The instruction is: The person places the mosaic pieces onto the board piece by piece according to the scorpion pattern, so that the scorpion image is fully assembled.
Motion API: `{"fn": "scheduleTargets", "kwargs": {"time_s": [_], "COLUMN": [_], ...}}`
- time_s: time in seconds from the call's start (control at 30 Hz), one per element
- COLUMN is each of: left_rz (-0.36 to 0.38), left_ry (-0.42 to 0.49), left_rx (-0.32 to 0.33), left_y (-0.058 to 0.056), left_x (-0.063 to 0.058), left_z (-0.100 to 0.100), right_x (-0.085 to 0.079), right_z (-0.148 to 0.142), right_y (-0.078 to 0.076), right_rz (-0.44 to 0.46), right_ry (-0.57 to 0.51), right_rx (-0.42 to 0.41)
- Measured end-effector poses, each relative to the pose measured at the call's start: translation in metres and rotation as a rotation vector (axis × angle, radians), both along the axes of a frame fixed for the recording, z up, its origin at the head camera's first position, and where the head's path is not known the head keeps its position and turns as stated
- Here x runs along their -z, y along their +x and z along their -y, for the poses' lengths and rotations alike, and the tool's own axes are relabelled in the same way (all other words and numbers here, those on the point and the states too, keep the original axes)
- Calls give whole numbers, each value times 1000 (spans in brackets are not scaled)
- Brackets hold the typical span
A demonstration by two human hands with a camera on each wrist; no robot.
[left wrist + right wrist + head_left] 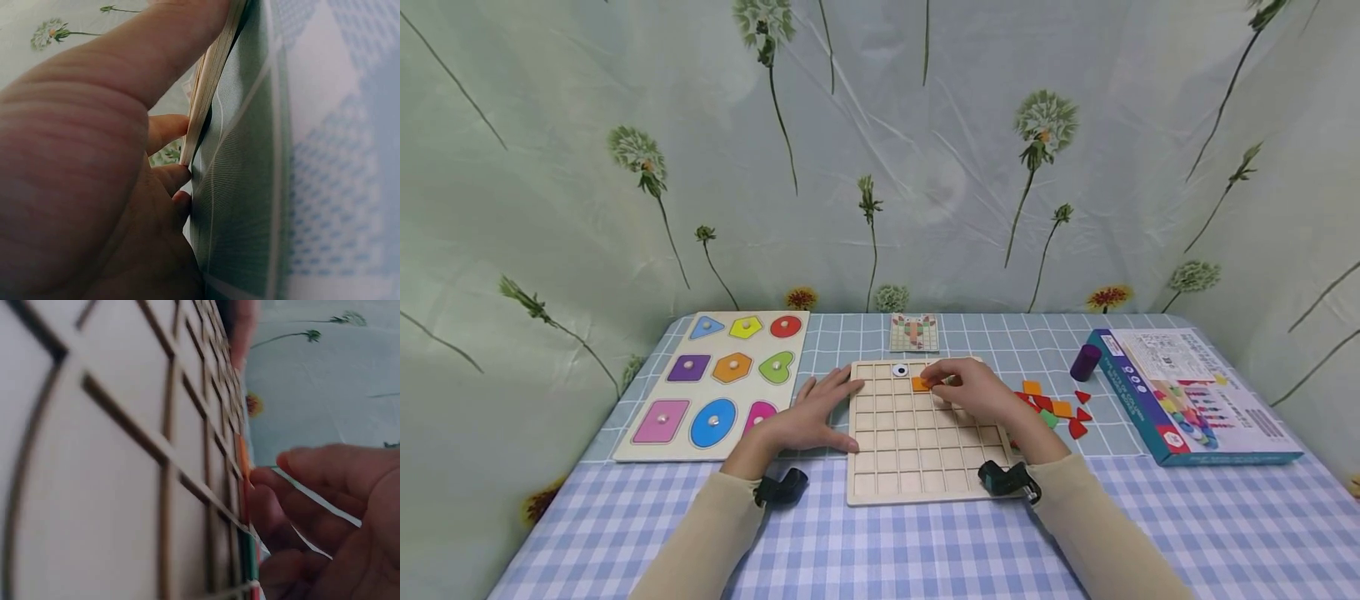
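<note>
My left hand (811, 417) lies along the left side of the pale wooden grid board (887, 462), fingers spread. Its thumb and fingertips touch the board's edge, also seen in the left wrist view. Over the top rows, my right hand (973, 390) bends its fingers down to an orange square tile (919, 384). In the right wrist view a fingertip touches the orange tile (244, 456), while the thumb stands apart from it. Left of this tile, a white eye tile (900, 371) sits in the top row. Green and red pieces show at the board's far edge there.
Behind the board lies a small pattern card (914, 333). Loose red, green and orange pieces (1062, 408) are scattered to the right, near a purple cylinder (1086, 362) and a flat game box (1202, 400). A knobbed shape puzzle (658, 383) lies left.
</note>
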State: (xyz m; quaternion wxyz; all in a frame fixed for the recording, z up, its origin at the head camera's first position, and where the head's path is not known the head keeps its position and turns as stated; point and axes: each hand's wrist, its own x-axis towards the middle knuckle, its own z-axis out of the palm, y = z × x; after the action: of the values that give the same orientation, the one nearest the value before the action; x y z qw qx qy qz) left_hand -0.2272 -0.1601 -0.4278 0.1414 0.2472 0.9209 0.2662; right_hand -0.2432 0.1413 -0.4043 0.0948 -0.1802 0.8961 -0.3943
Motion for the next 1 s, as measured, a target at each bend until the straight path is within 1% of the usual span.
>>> {"fn": "scheduleTargets", "kwargs": {"time_s": [0.07, 0.17, 0.3, 0.5, 0.7, 0.83, 1.0], "left_rz": [4, 3, 1, 2, 6, 6, 14], "left_ry": [-2, 3, 11, 11, 4, 10, 8], "left_rx": [-3, 0, 6, 3, -3, -3, -3], "left_y": [0, 0, 1, 1, 0, 0, 1], "left_x": [1, 1, 1, 1, 1, -1, -2], "left_z": [0, 0, -1, -2, -1, -1, 0], "right_x": [-3, -7, -15, -24, -28, -27, -27], "right_z": [-6, -16, -28, -45, -65, -76, -85], "right_y": [0, 0, 0, -2, -4, -5, -5], "right_rz": [20, 6, -19, 0, -3, -13, 5], "right_ry": [-4, 21, 64, 97, 163, 152, 158], "right_rx": [-24, -46, -17, 35, 84, 108, 135]}}
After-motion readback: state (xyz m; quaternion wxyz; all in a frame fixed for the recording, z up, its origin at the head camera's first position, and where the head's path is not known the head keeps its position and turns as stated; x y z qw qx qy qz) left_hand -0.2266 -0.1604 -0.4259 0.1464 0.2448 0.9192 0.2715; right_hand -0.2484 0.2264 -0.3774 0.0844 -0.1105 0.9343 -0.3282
